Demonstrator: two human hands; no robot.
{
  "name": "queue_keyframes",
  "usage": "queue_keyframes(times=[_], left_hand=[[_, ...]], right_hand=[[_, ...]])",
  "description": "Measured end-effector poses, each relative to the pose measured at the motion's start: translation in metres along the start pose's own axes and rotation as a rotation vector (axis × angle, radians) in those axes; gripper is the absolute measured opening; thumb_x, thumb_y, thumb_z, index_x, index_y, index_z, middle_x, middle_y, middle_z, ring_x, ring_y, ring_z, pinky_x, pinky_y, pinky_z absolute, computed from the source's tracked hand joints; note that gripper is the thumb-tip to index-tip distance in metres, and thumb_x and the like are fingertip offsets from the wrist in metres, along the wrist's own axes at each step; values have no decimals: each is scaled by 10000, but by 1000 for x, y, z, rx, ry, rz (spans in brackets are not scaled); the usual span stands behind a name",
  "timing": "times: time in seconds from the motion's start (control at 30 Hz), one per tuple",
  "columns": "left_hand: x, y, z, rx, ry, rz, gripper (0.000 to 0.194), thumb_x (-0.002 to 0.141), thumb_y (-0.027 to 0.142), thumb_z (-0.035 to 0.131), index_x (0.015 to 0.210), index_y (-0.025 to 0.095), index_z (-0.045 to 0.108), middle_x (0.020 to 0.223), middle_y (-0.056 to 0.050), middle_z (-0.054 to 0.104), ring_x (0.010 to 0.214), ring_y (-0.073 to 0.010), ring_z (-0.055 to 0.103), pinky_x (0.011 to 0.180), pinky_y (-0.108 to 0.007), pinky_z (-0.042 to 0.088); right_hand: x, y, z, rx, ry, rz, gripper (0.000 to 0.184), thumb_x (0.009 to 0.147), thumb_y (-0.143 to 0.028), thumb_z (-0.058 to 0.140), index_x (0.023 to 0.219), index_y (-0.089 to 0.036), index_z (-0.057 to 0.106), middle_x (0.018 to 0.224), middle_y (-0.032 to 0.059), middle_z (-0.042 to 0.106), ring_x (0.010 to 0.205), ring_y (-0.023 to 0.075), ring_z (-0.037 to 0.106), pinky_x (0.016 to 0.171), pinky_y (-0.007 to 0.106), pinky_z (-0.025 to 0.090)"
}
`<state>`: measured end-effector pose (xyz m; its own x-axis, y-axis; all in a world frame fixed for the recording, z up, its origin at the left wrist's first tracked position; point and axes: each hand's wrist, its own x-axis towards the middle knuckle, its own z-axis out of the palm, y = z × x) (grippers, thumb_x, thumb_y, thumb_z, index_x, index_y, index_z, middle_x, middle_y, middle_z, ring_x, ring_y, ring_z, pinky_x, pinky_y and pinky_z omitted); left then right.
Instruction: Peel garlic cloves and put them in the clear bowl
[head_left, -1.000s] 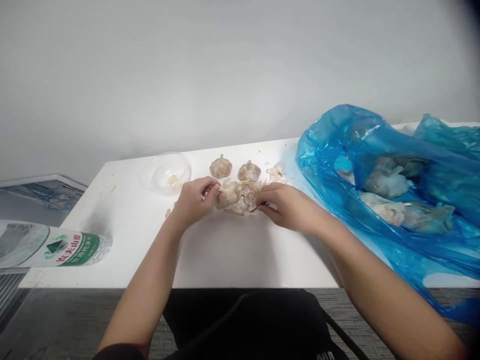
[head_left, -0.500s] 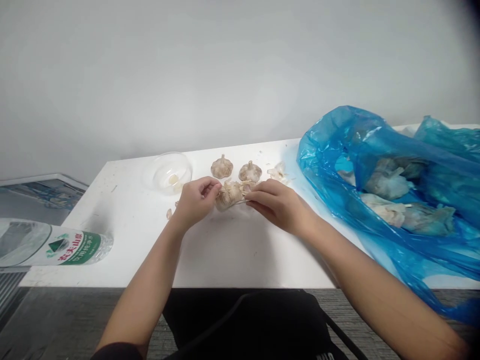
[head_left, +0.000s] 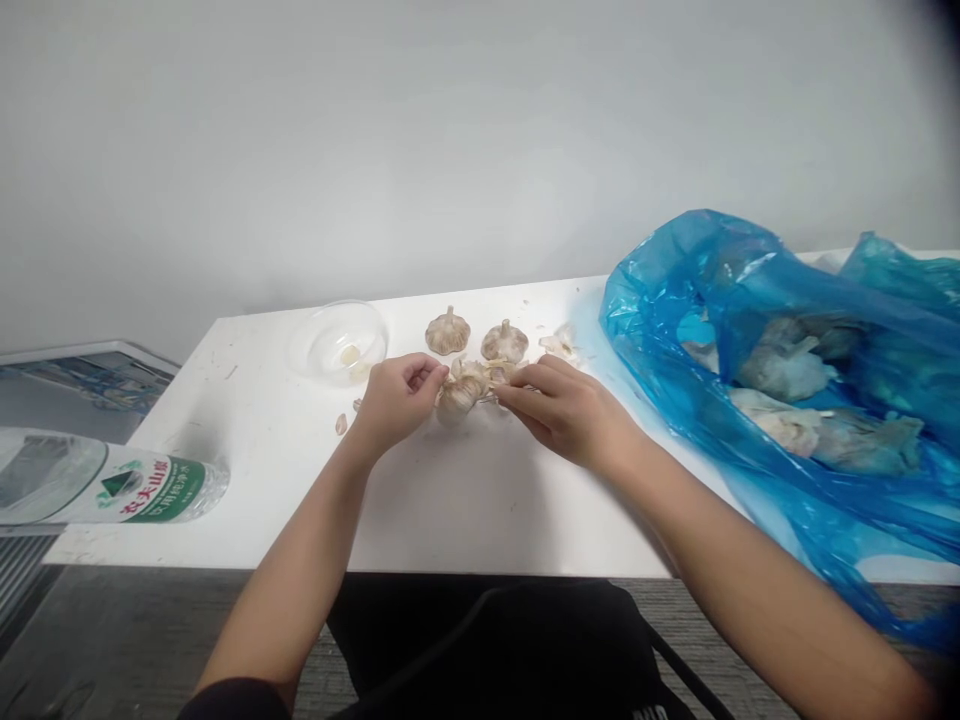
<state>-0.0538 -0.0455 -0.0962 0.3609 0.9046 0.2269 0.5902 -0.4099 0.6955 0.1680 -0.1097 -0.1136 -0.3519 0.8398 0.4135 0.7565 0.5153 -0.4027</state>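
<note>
My left hand and my right hand both hold a partly peeled garlic bulb just above the white table. The left fingertips pinch its near side, and the right fingers pull at papery skins on its far side. Two whole garlic bulbs sit just beyond my hands. Loose garlic skins lie to the right of them. A single peeled clove lies left of my left wrist.
A clear plastic bowl holding pale cloves stands at the back left. A large blue plastic bag with more garlic covers the table's right side. A water bottle lies at the left edge.
My right hand has moved left, closer to my left hand, and the bulb is more tightly gathered between them. The view has shifted slightly.
</note>
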Motion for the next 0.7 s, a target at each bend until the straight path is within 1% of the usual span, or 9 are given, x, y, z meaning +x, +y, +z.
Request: queue_keyframes(times=[0.1,0.17,0.27,0.4,0.5,0.6,0.7], left_hand=[[1,0,0,-5,-18,-29,246,855,313,568,680,157,640,576,9,566,512,-88,431,478,-228,348],[1,1,-1,-12,-34,-50,248,860,316,563,681,159,633,584,9,556,523,-91,427,486,-233,343],[1,1,-1,-29,-54,-45,250,866,313,555,677,162,619,589,11,536,535,-95,418,492,-236,338],[1,-2,-1,-27,-56,-28,254,869,295,542,660,161,594,583,16,504,540,-92,394,497,-235,323],[3,-6,-1,-25,-69,-54,249,867,293,535,662,161,588,584,16,487,551,-95,394,508,-236,325],[4,-10,0,-36,-75,-99,232,859,299,535,691,160,612,601,9,509,572,-104,425,536,-243,350],[5,-12,0,-57,-79,-136,227,849,307,541,699,156,621,607,5,515,578,-107,432,549,-248,349]], right_hand=[[1,1,1,-33,-14,1,276,981,-221,444,880,-239,701,883,78,629,807,195,515,699,319,414],[2,0,1,-97,-32,-17,306,979,-178,411,878,-234,694,877,73,629,789,188,501,674,315,392],[4,-1,2,-208,-63,-75,372,971,-111,343,867,-222,683,848,67,624,756,179,473,632,314,351],[7,-2,3,-271,-59,-156,449,974,-62,270,760,-192,643,759,61,573,688,167,418,593,321,292],[8,-1,7,-283,-26,-174,447,992,-84,274,726,-184,618,718,52,540,647,156,382,589,320,279],[9,2,11,-294,34,-201,429,994,-85,286,724,-182,604,721,44,547,633,148,363,593,313,281],[9,6,15,-321,134,-293,406,974,-42,320,696,-176,584,702,29,541,628,142,349,589,302,282]])
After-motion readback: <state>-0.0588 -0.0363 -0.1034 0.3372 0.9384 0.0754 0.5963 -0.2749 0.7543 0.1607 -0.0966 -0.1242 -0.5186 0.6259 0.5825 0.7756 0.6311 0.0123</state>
